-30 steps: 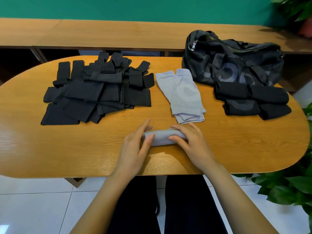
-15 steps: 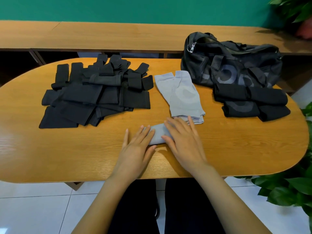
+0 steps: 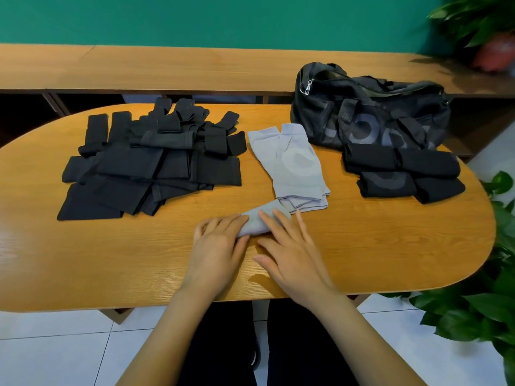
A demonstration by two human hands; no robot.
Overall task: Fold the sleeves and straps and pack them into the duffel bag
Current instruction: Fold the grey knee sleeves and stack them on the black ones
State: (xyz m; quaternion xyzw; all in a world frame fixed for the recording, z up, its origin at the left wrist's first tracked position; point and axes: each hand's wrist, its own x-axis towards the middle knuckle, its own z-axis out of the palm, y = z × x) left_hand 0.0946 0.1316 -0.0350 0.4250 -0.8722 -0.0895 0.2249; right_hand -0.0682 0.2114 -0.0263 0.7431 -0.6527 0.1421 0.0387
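Note:
A rolled grey sleeve point(image 3: 257, 222) lies on the oval wooden table point(image 3: 390, 246) in front of me. My left hand point(image 3: 217, 246) holds the roll's left end, fingers bent over it and thumb beneath. My right hand point(image 3: 292, 252) rests flat on the roll's right part with straight fingers. Just behind the roll lie flat grey sleeves point(image 3: 295, 168) in a small stack. A heap of black sleeves and straps point(image 3: 150, 168) covers the table's left half. The black duffel bag point(image 3: 362, 115) stands at the back right, with several rolled black sleeves point(image 3: 401, 174) in front of it.
A long wooden bench point(image 3: 195, 68) runs behind the table along a green wall. Green plants point(image 3: 487, 302) crowd the table's right edge, and a potted plant point(image 3: 490, 48) stands at the back right. White floor tiles and my dark-trousered legs show below the front edge.
Both hands moved the grey roll away from me, up against the flat grey stack. The left hand went from lying flat beside the roll to holding its left end.

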